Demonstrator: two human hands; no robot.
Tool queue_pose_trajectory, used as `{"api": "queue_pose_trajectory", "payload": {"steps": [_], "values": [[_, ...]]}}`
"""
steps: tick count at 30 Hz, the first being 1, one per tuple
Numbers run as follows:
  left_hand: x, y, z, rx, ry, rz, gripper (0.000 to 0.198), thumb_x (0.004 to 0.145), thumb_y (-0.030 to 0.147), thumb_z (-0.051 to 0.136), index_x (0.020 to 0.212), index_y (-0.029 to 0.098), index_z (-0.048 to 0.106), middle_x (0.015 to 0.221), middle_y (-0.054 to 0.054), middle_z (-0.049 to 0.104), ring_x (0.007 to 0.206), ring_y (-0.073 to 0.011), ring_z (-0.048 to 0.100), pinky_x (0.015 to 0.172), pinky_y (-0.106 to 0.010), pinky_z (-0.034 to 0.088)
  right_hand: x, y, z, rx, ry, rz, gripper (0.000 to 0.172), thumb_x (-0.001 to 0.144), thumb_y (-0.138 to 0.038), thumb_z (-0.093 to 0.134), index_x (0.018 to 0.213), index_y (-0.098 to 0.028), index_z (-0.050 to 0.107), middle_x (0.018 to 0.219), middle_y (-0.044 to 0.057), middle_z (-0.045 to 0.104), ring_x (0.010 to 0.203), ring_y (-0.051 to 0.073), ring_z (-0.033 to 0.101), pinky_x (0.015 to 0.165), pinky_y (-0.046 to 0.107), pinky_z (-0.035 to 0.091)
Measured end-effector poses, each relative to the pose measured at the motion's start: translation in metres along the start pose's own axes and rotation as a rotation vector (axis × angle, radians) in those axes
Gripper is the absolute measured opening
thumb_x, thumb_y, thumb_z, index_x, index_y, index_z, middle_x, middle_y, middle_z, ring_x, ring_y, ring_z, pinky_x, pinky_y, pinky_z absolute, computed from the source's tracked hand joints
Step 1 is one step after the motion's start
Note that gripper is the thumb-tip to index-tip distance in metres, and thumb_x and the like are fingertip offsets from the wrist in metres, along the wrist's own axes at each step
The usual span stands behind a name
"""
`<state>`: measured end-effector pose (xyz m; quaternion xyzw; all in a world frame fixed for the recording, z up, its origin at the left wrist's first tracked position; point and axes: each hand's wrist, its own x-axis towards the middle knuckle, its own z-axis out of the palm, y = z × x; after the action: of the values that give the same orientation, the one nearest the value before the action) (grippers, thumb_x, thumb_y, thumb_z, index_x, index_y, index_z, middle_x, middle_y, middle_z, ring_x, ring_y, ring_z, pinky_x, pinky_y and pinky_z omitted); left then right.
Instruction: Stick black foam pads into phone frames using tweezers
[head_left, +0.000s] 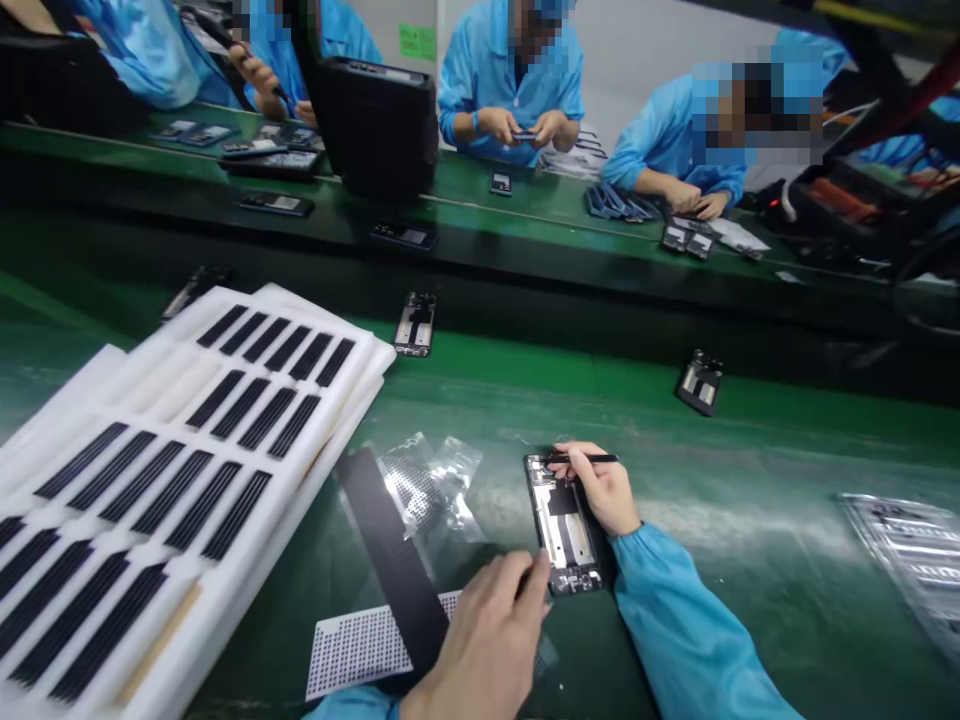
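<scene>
An opened phone lies on the green work surface, its metal frame, black strip and small circuit parts facing up. At its lower left edge is my left hand, fingers bent and closed against the phone's side; the thumb tip is hard to make out. My right hand is over the phone's upper end, pinching a thin black pen-like tool that lies nearly level across it. Left of the phone are clear plastic sheets, a black strip and a white sheet of small dark dots.
Stacked white foam trays with rows of thin black parts fill the left side. Another open phone and a phone part lie farther back. Clear plastic trays are at right. Co-workers in blue sit across the line.
</scene>
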<state>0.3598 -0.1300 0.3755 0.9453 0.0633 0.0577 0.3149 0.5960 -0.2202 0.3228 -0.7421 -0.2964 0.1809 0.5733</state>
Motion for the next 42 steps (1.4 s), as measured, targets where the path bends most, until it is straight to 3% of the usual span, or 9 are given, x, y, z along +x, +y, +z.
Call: {"api": "queue_pose_trajectory", "payload": {"steps": [10, 16, 23, 28, 32, 34, 37, 39, 42], "values": [[0.019, 0.017, 0.041, 0.184, -0.007, 0.158, 0.047, 0.091, 0.008, 0.054, 0.138, 0.01, 0.052, 0.117, -0.011, 0.067, 0.094, -0.0244, 0.065, 0.08, -0.038, 0.059, -0.007, -0.001, -0.008, -0.001, -0.138, -0.162, 0.029, 0.09, -0.049, 0.068, 0.09, -0.023, 0.079, 0.085, 0.007, 0.079, 0.083, 0.024, 0.074, 0.083, 0.038, 0.059], [0.032, 0.015, 0.053, 0.145, -0.008, 0.181, 0.044, 0.096, 0.009, 0.047, 0.14, 0.013, 0.051, 0.123, -0.012, 0.066, 0.108, -0.0247, 0.062, 0.093, -0.042, 0.054, 0.007, 0.013, -0.034, 0.176, 0.238, 0.006, 0.04, 0.095, -0.057, 0.057, 0.1, -0.02, 0.071, 0.075, 0.006, 0.076, 0.068, 0.02, 0.073, 0.067, 0.034, 0.059], [0.038, 0.009, 0.063, 0.167, 0.0, 0.242, 0.037, 0.098, 0.012, 0.05, 0.134, 0.014, 0.058, 0.126, -0.012, 0.068, 0.102, -0.0229, 0.064, 0.091, -0.04, 0.056, 0.021, 0.021, -0.062, 0.335, 0.232, 0.16, 0.055, 0.08, -0.07, 0.068, 0.094, -0.016, 0.068, 0.069, 0.008, 0.076, 0.055, 0.017, 0.069, 0.054, 0.029, 0.055], [0.037, 0.01, 0.063, 0.248, 0.041, 0.314, 0.033, 0.098, 0.014, 0.054, 0.129, 0.013, 0.062, 0.126, -0.013, 0.069, 0.096, -0.0227, 0.065, 0.082, -0.039, 0.056, 0.021, 0.016, -0.06, 0.379, 0.186, 0.195, 0.055, 0.077, -0.069, 0.073, 0.091, -0.015, 0.07, 0.068, 0.007, 0.076, 0.056, 0.016, 0.068, 0.054, 0.027, 0.054], [0.042, 0.015, 0.057, 0.388, -0.034, 0.369, 0.039, 0.095, 0.013, 0.058, 0.134, 0.01, 0.059, 0.132, -0.017, 0.066, 0.096, -0.0243, 0.064, 0.08, -0.041, 0.055, 0.021, 0.015, -0.06, 0.404, 0.172, 0.221, 0.058, 0.074, -0.07, 0.074, 0.091, -0.015, 0.069, 0.067, 0.008, 0.075, 0.055, 0.016, 0.068, 0.054, 0.027, 0.053], [0.049, 0.016, 0.054, 0.4, -0.066, 0.318, 0.035, 0.093, 0.023, 0.065, 0.127, 0.016, 0.065, 0.139, -0.016, 0.061, 0.107, -0.0294, 0.063, 0.083, -0.046, 0.055, 0.021, 0.015, -0.06, 0.42, 0.165, 0.241, 0.059, 0.074, -0.069, 0.074, 0.094, -0.014, 0.069, 0.067, 0.008, 0.075, 0.055, 0.016, 0.068, 0.054, 0.027, 0.053], [0.06, 0.014, 0.051, 0.434, -0.073, 0.197, 0.042, 0.081, 0.037, 0.08, 0.121, 0.031, 0.069, 0.152, -0.013, 0.051, 0.132, -0.0457, 0.048, 0.094, -0.069, 0.046, 0.022, 0.012, -0.066, 0.446, 0.136, 0.29, 0.055, 0.078, -0.066, 0.07, 0.098, -0.015, 0.068, 0.068, 0.009, 0.075, 0.058, 0.02, 0.071, 0.055, 0.03, 0.055], [0.059, 0.011, 0.045, 0.484, -0.018, 0.107, 0.065, 0.076, 0.038, 0.083, 0.136, 0.031, 0.06, 0.154, -0.017, 0.047, 0.14, -0.0513, 0.038, 0.098, -0.081, 0.035, 0.024, 0.007, -0.076, 0.448, 0.108, 0.329, 0.048, 0.083, -0.061, 0.062, 0.097, -0.016, 0.068, 0.072, 0.011, 0.076, 0.064, 0.022, 0.073, 0.057, 0.032, 0.056], [0.042, 0.008, 0.016, 0.403, 0.191, 0.008, 0.087, 0.088, 0.047, 0.07, 0.157, 0.014, 0.028, 0.158, -0.025, 0.038, 0.148, -0.046, 0.028, 0.11, -0.074, 0.03, 0.027, -0.002, -0.092, 0.385, 0.057, 0.387, 0.037, 0.083, -0.051, 0.054, 0.091, -0.017, 0.068, 0.076, 0.011, 0.077, 0.056, 0.019, 0.068, 0.046, 0.029, 0.05]]}}
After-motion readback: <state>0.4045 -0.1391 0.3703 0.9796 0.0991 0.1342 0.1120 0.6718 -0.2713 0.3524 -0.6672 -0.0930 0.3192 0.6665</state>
